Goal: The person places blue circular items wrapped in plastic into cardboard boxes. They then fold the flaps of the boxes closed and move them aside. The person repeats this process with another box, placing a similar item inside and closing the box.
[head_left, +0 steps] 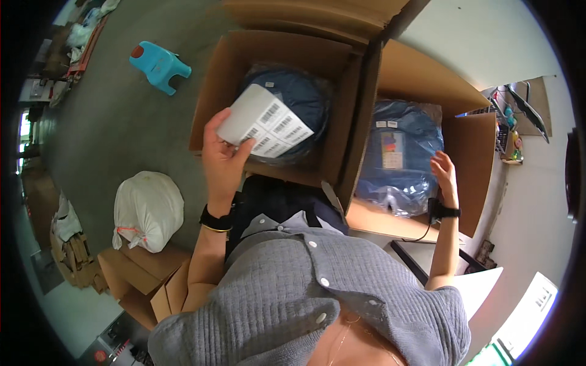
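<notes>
My left hand (223,155) grips a white sheet of barcode labels (271,125) by its near left edge, thumb on top. The sheet covers part of a dark blue item in clear plastic (308,91) inside the left cardboard box (213,79). My right hand (445,174) is at the right edge of a second blue, plastic-wrapped item (403,131), its fingers apart and slightly bent, with nothing visible in them. Whether it touches the plastic I cannot tell. This item lies in the right open box (470,158) and bears small white labels and a coloured insert card.
A light blue step stool (160,67) stands on the floor at the far left. Nearer are a stuffed white sack (149,207) and an open empty carton (143,271). A white wall (531,183) with hanging items is on the right. Box flaps stand up around both boxes.
</notes>
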Available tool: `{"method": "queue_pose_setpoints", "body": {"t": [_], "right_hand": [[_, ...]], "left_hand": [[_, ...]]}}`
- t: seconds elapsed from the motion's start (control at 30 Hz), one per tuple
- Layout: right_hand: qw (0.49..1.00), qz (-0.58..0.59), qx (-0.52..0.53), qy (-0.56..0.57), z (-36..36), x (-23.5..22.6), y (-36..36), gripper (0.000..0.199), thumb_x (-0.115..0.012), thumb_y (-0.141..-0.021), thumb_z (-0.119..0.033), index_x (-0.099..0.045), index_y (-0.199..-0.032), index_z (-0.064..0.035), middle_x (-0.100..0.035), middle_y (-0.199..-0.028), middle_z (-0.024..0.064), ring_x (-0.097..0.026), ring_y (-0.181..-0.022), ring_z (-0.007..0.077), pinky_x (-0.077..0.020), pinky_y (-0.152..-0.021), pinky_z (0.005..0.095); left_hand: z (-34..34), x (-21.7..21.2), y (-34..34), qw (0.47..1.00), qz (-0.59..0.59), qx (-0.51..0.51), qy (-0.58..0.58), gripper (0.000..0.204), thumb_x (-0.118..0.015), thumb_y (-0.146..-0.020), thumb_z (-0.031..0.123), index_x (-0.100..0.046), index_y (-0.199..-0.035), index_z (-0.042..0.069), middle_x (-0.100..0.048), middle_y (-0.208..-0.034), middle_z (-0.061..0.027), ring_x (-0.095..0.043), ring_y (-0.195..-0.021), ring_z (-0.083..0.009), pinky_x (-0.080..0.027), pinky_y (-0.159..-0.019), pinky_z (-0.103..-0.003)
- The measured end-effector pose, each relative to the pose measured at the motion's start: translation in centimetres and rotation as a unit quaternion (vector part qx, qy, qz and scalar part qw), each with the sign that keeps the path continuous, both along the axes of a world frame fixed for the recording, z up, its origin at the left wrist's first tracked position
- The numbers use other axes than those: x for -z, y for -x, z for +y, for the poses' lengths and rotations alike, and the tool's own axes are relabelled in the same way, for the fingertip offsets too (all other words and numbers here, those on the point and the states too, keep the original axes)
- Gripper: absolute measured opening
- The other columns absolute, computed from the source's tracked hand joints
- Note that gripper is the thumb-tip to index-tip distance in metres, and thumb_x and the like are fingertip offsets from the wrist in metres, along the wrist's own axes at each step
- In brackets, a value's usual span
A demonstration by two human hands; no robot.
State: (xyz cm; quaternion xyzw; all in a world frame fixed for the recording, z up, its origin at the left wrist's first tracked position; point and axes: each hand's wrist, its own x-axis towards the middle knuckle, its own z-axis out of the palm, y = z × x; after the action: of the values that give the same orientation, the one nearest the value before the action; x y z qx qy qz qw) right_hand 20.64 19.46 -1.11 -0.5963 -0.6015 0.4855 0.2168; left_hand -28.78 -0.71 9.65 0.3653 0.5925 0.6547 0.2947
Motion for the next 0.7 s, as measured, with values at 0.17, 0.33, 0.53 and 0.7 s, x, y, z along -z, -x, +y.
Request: {"method": "queue_pose_setpoints", "body": {"t": [0.17, 0.33, 0.53, 0.7], "right_hand": [[0.981, 0.174, -0.086, -0.023, -8.7, -15.3, 15.6, 0.046, -0.062, -0.081, -0.007, -0.047, -0.124, -0.0001, -0.06, -0.108, 0.0133, -0.058, -0.098, 0.018, -0.0454, -0.087, 0.0306], [0.944, 0.31, -0.115, 0.007, -14.7, -15.8, 25.9, 0.071, -0.068, -0.076, -0.005, -0.03, -0.136, -0.0019, -0.053, -0.12, 0.0164, -0.054, -0.109, 0.0238, -0.0401, -0.096, 0.0356], [0.963, 0.244, -0.108, -0.027, -15.3, -13.2, 37.3, 0.065, -0.072, -0.075, -0.009, -0.039, -0.131, -0.0043, -0.061, -0.099, 0.0103, -0.059, -0.09, 0.0177, -0.0465, -0.083, 0.03], [0.963, 0.264, -0.045, 0.034, -15.3, -9.9, 42.9, 0.029, -0.068, -0.078, -0.007, -0.06, -0.105, -0.0006, -0.061, -0.083, 0.0062, -0.057, -0.077, 0.0106, -0.0463, -0.071, 0.0245]], "left_hand": [[0.7, -2.3, 0.3, 0.992, -0.098, 0.073, 0.011, 0.057, -0.059, -0.078, -0.011, -0.036, -0.129, 0.002, -0.061, -0.105, -0.0141, -0.059, -0.095, -0.0167, -0.047, -0.084, -0.027], [0.8, -2.6, 2.7, 0.98, -0.119, 0.153, 0.048, 0.047, -0.058, -0.081, -0.008, -0.042, -0.125, 0.001, -0.063, -0.099, -0.0134, -0.06, -0.089, -0.0129, -0.047, -0.081, -0.024], [1.1, -0.7, 8.9, 0.971, -0.105, 0.212, 0.023, 0.045, -0.06, -0.081, -0.007, -0.044, -0.123, 0.001, -0.064, -0.097, -0.0116, -0.06, -0.087, -0.0117, -0.048, -0.077, -0.023], [0.1, 0.3, 13.4, 0.943, -0.164, 0.276, 0.087, 0.048, -0.064, -0.077, -0.007, -0.046, -0.121, -0.001, -0.063, -0.101, -0.0121, -0.06, -0.094, -0.0143, -0.049, -0.082, -0.024]]}}
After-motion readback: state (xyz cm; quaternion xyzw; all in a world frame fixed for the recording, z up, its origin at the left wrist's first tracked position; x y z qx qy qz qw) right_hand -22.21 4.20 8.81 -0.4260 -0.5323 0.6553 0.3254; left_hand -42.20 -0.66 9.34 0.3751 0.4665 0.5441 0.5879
